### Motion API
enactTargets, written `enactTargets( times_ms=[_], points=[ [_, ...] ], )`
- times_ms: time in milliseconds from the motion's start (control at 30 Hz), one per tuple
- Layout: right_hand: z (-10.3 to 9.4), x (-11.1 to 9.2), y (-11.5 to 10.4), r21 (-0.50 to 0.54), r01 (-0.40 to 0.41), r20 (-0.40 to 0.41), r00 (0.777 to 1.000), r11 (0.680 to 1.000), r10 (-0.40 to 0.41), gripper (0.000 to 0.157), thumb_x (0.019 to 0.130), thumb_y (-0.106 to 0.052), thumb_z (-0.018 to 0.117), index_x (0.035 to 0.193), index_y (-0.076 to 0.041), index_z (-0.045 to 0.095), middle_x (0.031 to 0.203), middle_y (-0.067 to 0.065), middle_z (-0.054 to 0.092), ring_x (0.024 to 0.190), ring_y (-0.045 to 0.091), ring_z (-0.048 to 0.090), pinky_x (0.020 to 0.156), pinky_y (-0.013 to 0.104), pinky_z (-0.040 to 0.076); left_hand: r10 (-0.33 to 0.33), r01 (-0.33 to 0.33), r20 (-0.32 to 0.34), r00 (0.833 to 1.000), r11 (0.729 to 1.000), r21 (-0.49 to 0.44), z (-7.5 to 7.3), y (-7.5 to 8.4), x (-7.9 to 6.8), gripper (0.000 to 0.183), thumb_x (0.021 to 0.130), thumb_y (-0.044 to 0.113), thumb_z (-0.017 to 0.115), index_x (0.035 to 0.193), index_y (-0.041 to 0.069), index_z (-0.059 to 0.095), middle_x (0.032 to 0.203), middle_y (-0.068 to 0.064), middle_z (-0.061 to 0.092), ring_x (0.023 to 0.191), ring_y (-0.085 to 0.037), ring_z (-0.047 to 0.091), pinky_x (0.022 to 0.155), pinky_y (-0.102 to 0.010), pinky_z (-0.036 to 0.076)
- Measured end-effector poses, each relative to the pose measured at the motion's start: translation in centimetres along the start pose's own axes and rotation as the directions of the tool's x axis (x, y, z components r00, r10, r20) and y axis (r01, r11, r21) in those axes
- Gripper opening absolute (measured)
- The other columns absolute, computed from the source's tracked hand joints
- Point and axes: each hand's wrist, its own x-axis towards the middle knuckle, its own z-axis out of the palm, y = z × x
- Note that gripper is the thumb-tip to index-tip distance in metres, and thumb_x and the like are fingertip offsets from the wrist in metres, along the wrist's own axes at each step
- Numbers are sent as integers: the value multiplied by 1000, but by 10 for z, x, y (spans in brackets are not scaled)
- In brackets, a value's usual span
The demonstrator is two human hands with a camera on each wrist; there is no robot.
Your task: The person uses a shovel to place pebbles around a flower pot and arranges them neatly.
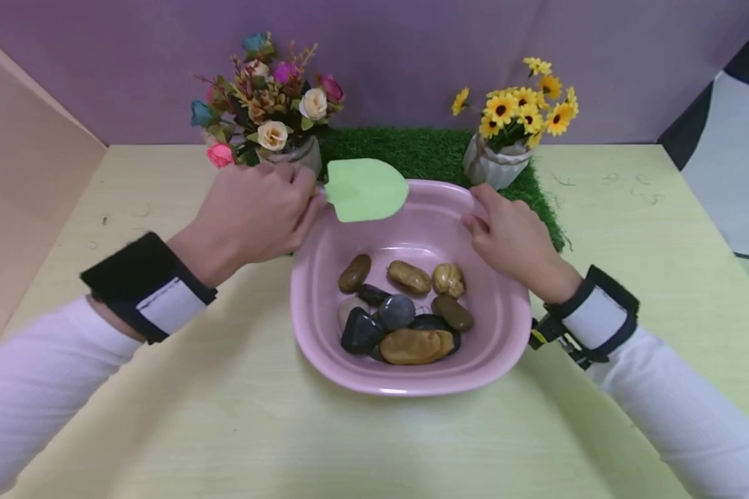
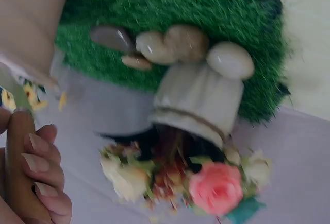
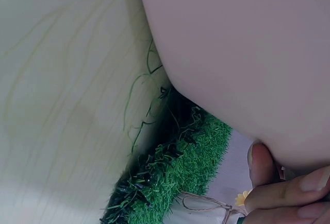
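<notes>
My left hand (image 1: 256, 208) grips the brown wooden handle (image 2: 20, 167) of a small trowel with a light green blade (image 1: 366, 190). The blade hangs over the far left rim of a pink basin (image 1: 406, 388). Whether the left hand also touches the basin, I cannot tell. With thumb and curled fingers, my right hand (image 1: 514, 235) holds the basin's far right rim; its fingers (image 3: 289, 195) show under that rim in the right wrist view. Several smooth stones, brown, black and tan, lie in the basin, among them a long brown stone (image 1: 417, 346) nearest me.
Behind the basin lies an artificial grass mat (image 1: 387, 142). On it stand a pot of mixed flowers (image 1: 274, 104) at left and a white pot (image 1: 496, 163) of yellow flowers at right. Beside the left pot are several stones (image 2: 185, 44). The pale wooden table (image 1: 225, 416) surrounds everything.
</notes>
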Motion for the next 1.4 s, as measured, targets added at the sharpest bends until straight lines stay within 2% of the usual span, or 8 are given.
enactTargets(
  times_ms=[200, 333, 433, 633, 833, 1033, 1133, 1400],
  points=[
    [1, 0, 0, -5, -5, 1, 1000, 1000, 5, 44, 101, -21, 50, 138, 1, 45, 82, 22, 63, 56, 25, 60, 44, 33, 44, 102, -102, -85, 991, 995, 2, 18, 14, 2, 31, 99, 32, 52, 96, 3, 63, 76, -16, 65, 66, -33, 64, 59, -44, 54],
    [0, 0, 0, -4, -3, 3, 1000, 1000, 3, 44, 102, -21, 50, 139, 2, 45, 81, 21, 62, 55, 25, 59, 44, 33, 44, 150, -150, -129, 980, 989, 14, 25, 19, 2, 29, 98, 31, 55, 110, 7, 65, 77, -15, 67, 63, -33, 65, 54, -44, 53],
    [0, 0, 1, 1, -5, 7, 1000, 1000, 5, 44, 102, -21, 50, 139, 1, 44, 81, 21, 62, 55, 24, 59, 45, 33, 45, 171, -169, -103, 980, 985, 35, 25, 22, 3, 27, 98, 30, 55, 109, 8, 64, 78, -16, 67, 65, -33, 66, 52, -43, 53],
    [0, 0, 1, -2, -12, 7, 1000, 1000, 12, 44, 102, -22, 49, 139, 0, 45, 81, 20, 63, 55, 24, 59, 45, 32, 44, 217, -216, -11, 976, 973, 77, 21, 33, 3, 23, 97, 20, 58, 111, 4, 67, 87, -19, 70, 78, -35, 68, 69, -44, 56],
    [0, 1, 1, -1, 0, 4, 1000, 1000, 0, 42, 102, -21, 49, 138, 0, 46, 80, 19, 62, 55, 24, 59, 45, 32, 43, 167, -177, 96, 981, 978, 107, 15, 52, -1, 23, 96, 15, 60, 111, -1, 67, 90, -22, 70, 75, -34, 68, 65, -42, 56],
    [-1, 1, 0, -7, -9, 5, 1000, 1000, 9, 42, 102, -22, 49, 137, 1, 45, 80, 20, 62, 56, 25, 59, 45, 32, 43, 179, -189, 76, 981, 969, 156, 13, 62, -8, 18, 94, 10, 60, 103, -4, 68, 81, -16, 69, 64, -25, 63, 54, -34, 53],
    [-1, 1, 0, -7, -12, 8, 1000, 1000, 12, 42, 102, -22, 49, 137, 1, 45, 80, 20, 61, 56, 25, 59, 45, 32, 43, 202, -210, 78, 976, 969, 128, 14, 64, -10, 18, 93, 9, 61, 102, -5, 68, 80, -15, 69, 58, -22, 61, 50, -32, 52],
    [1, 1, 1, -4, -11, 8, 1000, 1000, 11, 42, 102, -21, 50, 137, 1, 45, 78, 19, 61, 55, 24, 58, 44, 32, 43, 230, -231, 121, 966, 973, -4, 17, 66, -8, 17, 87, 6, 66, 102, -2, 69, 82, -13, 69, 65, -21, 65, 53, -33, 54]
  ],
)
